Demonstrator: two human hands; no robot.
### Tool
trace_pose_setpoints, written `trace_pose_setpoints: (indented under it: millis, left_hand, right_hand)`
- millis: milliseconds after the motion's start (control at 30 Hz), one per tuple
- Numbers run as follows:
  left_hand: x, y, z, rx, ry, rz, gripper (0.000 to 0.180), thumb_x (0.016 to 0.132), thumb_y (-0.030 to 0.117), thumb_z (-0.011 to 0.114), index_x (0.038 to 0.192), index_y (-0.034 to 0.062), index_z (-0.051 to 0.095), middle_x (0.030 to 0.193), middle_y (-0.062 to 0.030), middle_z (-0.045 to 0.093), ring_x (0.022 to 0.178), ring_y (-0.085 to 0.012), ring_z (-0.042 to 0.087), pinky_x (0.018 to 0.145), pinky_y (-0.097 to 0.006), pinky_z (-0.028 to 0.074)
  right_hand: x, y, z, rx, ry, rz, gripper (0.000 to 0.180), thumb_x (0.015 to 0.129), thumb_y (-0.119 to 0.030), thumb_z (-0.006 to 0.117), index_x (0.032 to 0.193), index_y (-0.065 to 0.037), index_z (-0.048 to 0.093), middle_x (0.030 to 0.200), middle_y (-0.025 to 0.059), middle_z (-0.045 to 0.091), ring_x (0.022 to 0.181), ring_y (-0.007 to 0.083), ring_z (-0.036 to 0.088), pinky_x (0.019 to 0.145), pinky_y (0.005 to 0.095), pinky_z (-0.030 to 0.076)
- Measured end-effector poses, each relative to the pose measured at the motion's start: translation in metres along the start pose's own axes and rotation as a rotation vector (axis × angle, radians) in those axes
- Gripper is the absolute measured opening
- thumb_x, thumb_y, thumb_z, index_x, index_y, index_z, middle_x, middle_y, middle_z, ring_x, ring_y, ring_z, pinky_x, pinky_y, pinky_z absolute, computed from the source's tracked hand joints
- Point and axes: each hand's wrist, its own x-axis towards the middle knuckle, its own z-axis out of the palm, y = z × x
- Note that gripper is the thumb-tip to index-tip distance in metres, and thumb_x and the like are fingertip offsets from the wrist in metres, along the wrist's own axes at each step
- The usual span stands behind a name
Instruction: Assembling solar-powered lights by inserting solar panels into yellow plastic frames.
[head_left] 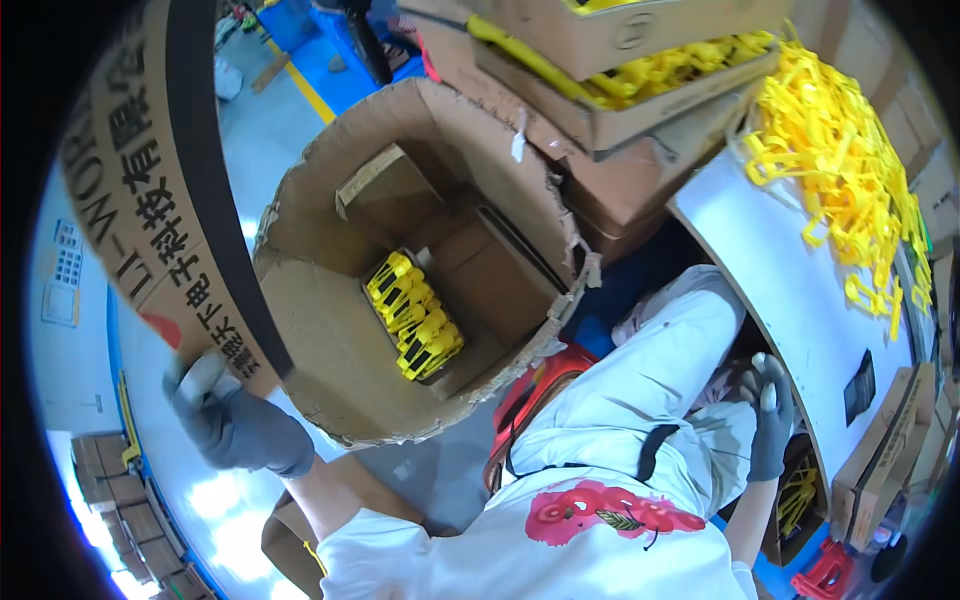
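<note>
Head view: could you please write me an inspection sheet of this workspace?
Surface: white tabletop, bearing a heap of yellow plastic pieces.
Things: large carton, open, torn-rimmed, with yellow-and-black parts inside; cardboard panel beside it.
Clutter: stacked cartons near the top, one filled with yellow pieces.
Hands: left hand, gloved, at the cardboard panel's lower edge, grip unclear; right hand, gloved, near the tabletop's edge, fingers bent, nothing seen in it.
Cables: nothing seen.
Surroundings: floor with yellow line; red plastic item at lower right.
</note>
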Motion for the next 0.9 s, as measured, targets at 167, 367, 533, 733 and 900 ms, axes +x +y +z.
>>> trace_pose_setpoints:
  millis: [167, 367, 533, 733, 900]
  left_hand:
    - [0.031, 0.095, 0.066, 0.004, 0.057, 0.681, 0.008, 0.080, -0.009, 0.058, 0.086, -0.0065, 0.064, 0.103, -0.0180, 0.063, 0.087, -0.0251, 0.063, 0.076, -0.029, 0.052]
    - [0.042, 0.189, 0.113, -0.150, -0.249, 0.896, 0.010, 0.085, -0.003, 0.053, 0.086, 0.0006, 0.062, 0.097, -0.0173, 0.064, 0.084, -0.0353, 0.063, 0.072, -0.039, 0.052]
    - [-0.030, 0.262, 0.134, -0.564, -0.623, 1.160, 0.012, 0.070, 0.010, 0.063, 0.082, 0.0102, 0.061, 0.098, -0.0124, 0.065, 0.074, -0.0248, 0.060, 0.062, -0.035, 0.046]
    - [-0.133, 0.262, 0.112, -0.945, -1.130, 1.212, 0.016, 0.072, 0.017, 0.064, 0.086, 0.0129, 0.058, 0.097, -0.0065, 0.062, 0.074, -0.0199, 0.058, 0.062, -0.033, 0.044]
    - [-0.170, 0.235, 0.115, -1.079, -1.876, 0.987, 0.023, 0.076, 0.016, 0.065, 0.099, 0.0111, 0.064, 0.102, -0.0077, 0.066, 0.080, -0.0269, 0.062, 0.070, -0.037, 0.050]
  right_hand:
    - [0.001, -0.033, -0.038, 0.002, 0.116, -0.227, 0.058, 0.093, -0.038, 0.055, 0.135, 0.001, 0.045, 0.131, 0.0140, 0.052, 0.113, 0.0243, 0.056, 0.095, 0.0374, 0.047]
    - [-0.024, -0.116, -0.056, 0.321, 0.169, -0.483, 0.061, 0.094, -0.041, 0.054, 0.139, -0.003, 0.040, 0.132, 0.0142, 0.051, 0.115, 0.0229, 0.055, 0.096, 0.0363, 0.046]
    - [-0.070, -0.091, -0.135, 0.616, 0.456, -0.505, 0.091, 0.082, -0.071, 0.050, 0.144, -0.007, 0.031, 0.141, 0.0136, 0.042, 0.125, 0.0272, 0.047, 0.102, 0.0437, 0.043]
    - [-0.145, -0.020, -0.171, 0.249, 0.552, -0.238, 0.066, 0.090, -0.031, 0.059, 0.142, 0.000, 0.035, 0.139, 0.0085, 0.044, 0.124, 0.0172, 0.045, 0.105, 0.0303, 0.035]
    - [-0.175, 0.056, -0.152, 0.376, 0.499, 0.022, 0.059, 0.087, -0.013, 0.062, 0.139, 0.002, 0.038, 0.133, 0.0091, 0.050, 0.121, 0.0152, 0.046, 0.101, 0.0299, 0.038]
